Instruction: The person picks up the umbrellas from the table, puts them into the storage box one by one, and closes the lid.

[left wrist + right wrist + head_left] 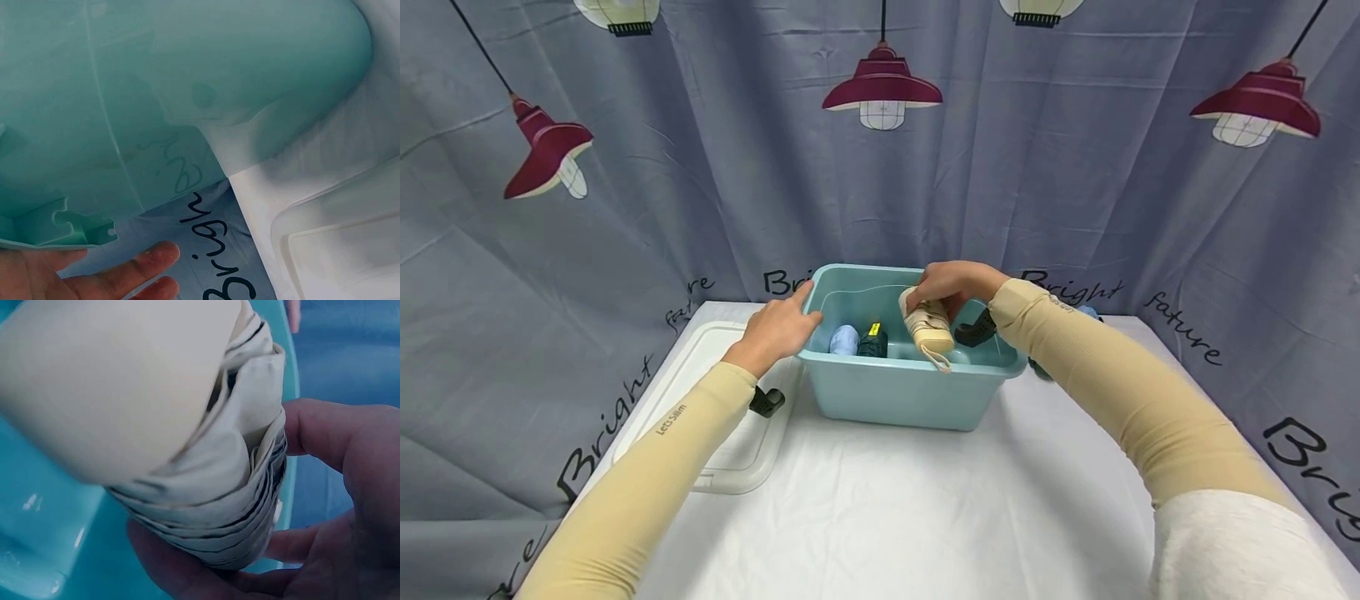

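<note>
The bin (902, 396) stands on the table (925, 500), near the middle of its far edge. The lid (748, 460) lies left of the bin, along the table's left edge, partly beneath my left forearm (658, 454). In the bin, left of centre, one roll (844, 340) lies just left of a second roll (873, 342). My left hand (777, 330) is at the bin's left rim. My right hand (958, 282) holds a folded umbrella (931, 327) just right of centre. Right of the bin, behind my right forearm (1097, 383), sits a partly hidden object (1042, 371). A curtain (880, 208) hangs behind the table's far edge.
</note>
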A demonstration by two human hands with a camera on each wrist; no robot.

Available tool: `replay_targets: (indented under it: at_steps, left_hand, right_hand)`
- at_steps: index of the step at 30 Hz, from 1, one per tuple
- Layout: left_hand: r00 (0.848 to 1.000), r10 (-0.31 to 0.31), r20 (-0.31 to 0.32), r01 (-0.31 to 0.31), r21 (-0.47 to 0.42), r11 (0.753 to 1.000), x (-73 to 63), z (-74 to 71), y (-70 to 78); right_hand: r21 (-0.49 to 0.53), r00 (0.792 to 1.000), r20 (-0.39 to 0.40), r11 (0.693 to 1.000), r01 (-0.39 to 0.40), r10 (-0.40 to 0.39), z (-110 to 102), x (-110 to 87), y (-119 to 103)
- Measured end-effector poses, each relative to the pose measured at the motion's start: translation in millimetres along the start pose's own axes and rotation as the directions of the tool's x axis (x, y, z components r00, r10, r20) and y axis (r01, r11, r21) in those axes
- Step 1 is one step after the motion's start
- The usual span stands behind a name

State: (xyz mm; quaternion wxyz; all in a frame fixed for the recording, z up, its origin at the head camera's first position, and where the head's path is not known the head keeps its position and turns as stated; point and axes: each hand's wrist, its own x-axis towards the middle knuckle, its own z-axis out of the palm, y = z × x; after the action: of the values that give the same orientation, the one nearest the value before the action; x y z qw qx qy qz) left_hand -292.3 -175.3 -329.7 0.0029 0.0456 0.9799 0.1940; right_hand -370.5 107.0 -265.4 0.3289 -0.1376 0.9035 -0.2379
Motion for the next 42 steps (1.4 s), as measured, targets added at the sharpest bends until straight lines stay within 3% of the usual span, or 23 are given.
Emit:
replay_targets:
  at_steps: [7,14,20,26,33,38,42]
  left_hand:
    - [1.000,0.007,-0.013,-0.007,-0.001,1.000,3.1,-0.9,1.3]
    - [1.000,-0.007,0.015,0.007,-0.002,1.000,-2.7,1.9,-0.2]
    - [1.000,0.004,-0.005,-0.004,0.000,1.000,-4.5,2.3,2.8]
    - [1.000,0.006,0.016,-0.006,0.008,1.000,-3.4,4.2,3.1]
    - [0.999,0.013,-0.030,-0.012,0.021,1.000,-1.5,1.7,-0.7]
    - [1.000,0.015,-0.003,-0.015,0.018,1.000,-0.6,2.5,2.0]
    - [1.000,0.007,0.003,-0.007,0.026,1.000,-1.4,1.9,2.3]
  right_hand:
    - [0.020,0.993,0.092,0.997,-0.073,0.071,6.3,22.5,0.5]
    - [-0.045,0.983,0.135,0.992,-0.121,0.126,21.0,49.0,2.2]
    - [-0.142,0.979,0.135,0.981,-0.134,0.154,30.6,62.0,2.5]
    - [-0.179,0.957,0.208,0.970,-0.166,0.202,37.0,72.7,1.4]
    - [-0.168,0.957,0.208,0.971,-0.169,0.202,41.1,82.8,2.5]
    - [-0.179,0.951,0.223,0.968,-0.178,0.216,44.8,88.1,10.5]
    - [-0.215,0.957,0.219,0.966,-0.144,0.192,46.3,90.7,13.1]
